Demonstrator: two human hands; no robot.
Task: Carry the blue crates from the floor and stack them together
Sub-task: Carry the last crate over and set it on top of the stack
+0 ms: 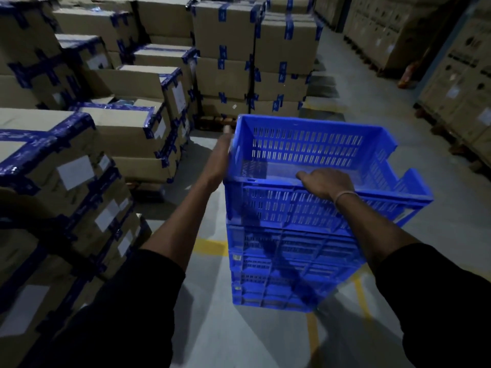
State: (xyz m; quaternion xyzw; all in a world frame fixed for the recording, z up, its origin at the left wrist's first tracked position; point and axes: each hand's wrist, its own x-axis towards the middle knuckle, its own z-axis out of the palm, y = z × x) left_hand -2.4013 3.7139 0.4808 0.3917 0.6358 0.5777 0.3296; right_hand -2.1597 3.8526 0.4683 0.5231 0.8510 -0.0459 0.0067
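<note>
A stack of blue slotted crates (pixel 289 266) stands on the grey floor in the middle of the view. The top blue crate (pixel 305 147) sits on it, empty and slightly askew to the crates below. My right hand (pixel 328 181) grips the near rim of the top crate, fingers curled over the edge. My left hand (pixel 219 158) lies flat against the crate's left side wall, fingers straight and pointing away from me.
Stacks of taped cardboard boxes (pixel 127 120) fill the left side and the back (pixel 255 54). More large cartons on pallets (pixel 457 83) line the right. A grey floor aisle with yellow lines (pixel 312 333) runs around the crates.
</note>
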